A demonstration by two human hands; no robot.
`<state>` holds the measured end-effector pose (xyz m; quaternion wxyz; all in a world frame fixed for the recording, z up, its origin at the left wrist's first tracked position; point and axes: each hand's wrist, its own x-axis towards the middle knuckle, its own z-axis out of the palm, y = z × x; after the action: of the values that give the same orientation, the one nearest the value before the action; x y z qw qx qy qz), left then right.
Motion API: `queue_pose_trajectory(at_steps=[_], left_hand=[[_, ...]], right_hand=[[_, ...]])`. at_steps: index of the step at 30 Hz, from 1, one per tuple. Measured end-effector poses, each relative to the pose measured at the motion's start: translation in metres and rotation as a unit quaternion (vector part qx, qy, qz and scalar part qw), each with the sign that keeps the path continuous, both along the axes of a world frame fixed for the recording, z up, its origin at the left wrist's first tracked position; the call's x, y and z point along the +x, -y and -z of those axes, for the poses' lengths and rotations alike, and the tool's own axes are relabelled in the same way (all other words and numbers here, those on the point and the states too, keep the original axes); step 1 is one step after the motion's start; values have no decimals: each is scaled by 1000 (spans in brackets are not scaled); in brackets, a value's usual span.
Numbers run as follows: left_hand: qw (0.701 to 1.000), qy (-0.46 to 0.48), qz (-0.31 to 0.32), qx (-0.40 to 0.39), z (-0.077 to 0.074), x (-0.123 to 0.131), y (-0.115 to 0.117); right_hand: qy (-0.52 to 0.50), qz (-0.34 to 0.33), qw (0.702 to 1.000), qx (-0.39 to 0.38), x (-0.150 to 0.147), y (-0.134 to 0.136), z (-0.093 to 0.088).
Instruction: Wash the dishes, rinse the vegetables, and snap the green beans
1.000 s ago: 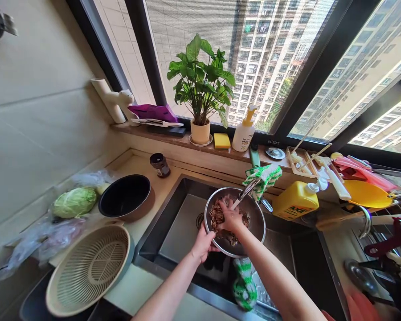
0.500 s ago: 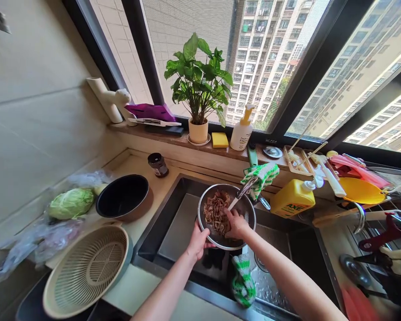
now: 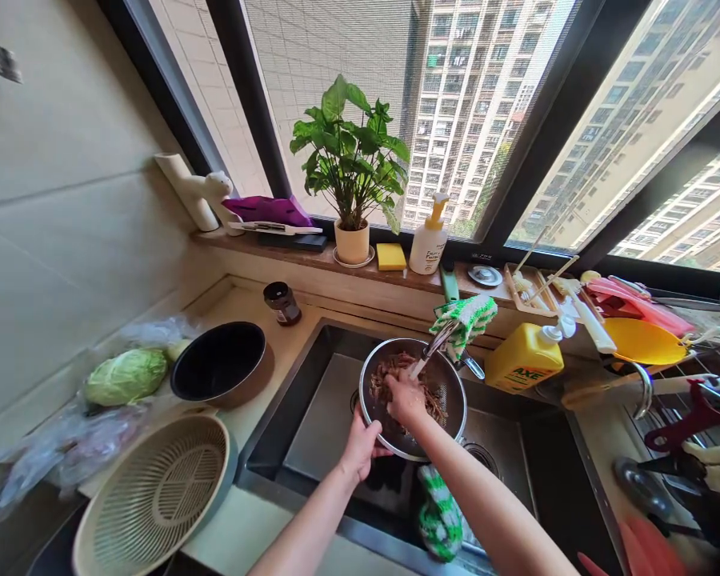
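A round metal strainer (image 3: pixel 450 392) full of brown shredded food (image 3: pixel 387 374) is held over the dark sink (image 3: pixel 324 400) under the faucet (image 3: pixel 441 340). My left hand (image 3: pixel 360 444) grips the strainer's near rim. My right hand (image 3: pixel 403 397) is inside the strainer with its fingers closed into the brown food, where the water stream lands. A green-and-white cloth (image 3: pixel 465 314) is draped over the faucet.
Left counter holds a beige colander (image 3: pixel 153 492), a dark pot (image 3: pixel 222 364), a cabbage (image 3: pixel 126 376), plastic bags (image 3: pixel 66 448) and a small jar (image 3: pixel 282 302). The sill carries a potted plant (image 3: pixel 351 168), sponge (image 3: pixel 391 256) and soap pump (image 3: pixel 427 240). A yellow detergent bottle (image 3: pixel 525 356) and utensils lie right. Another green cloth (image 3: pixel 439 512) hangs at the sink's front.
My right hand has shifted about inside the strainer, from the middle to the near side and back into the food. The strainer stays in my left hand under the faucet.
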<state>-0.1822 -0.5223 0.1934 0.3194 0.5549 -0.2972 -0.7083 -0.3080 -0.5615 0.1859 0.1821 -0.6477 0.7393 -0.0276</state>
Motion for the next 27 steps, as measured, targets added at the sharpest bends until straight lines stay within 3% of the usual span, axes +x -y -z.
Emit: queue_pose_trajectory(at_steps=[3, 5, 9, 15, 21, 25, 27], left_hand=[[1000, 5, -9, 7, 0, 9, 5], [1000, 9, -9, 17, 0, 14, 7], [1000, -2, 7, 0, -1, 15, 1], [1000, -8, 7, 22, 1, 10, -5], [1000, 5, -11, 12, 1, 16, 3], [1000, -8, -19, -12, -5, 18, 6], [1000, -16, -1, -19, -8, 15, 4]], right_hand=[[63, -111, 991, 38, -15, -6, -2], [89, -88, 991, 43, -32, -3, -7], [-2, 32, 999, 38, -42, 8, -17], [23, -81, 995, 51, -9, 12, -14], [28, -8, 998, 60, -35, 6, -16], [-8, -29, 996, 89, -40, -16, -9], [-11, -16, 998, 63, -41, -19, -5]])
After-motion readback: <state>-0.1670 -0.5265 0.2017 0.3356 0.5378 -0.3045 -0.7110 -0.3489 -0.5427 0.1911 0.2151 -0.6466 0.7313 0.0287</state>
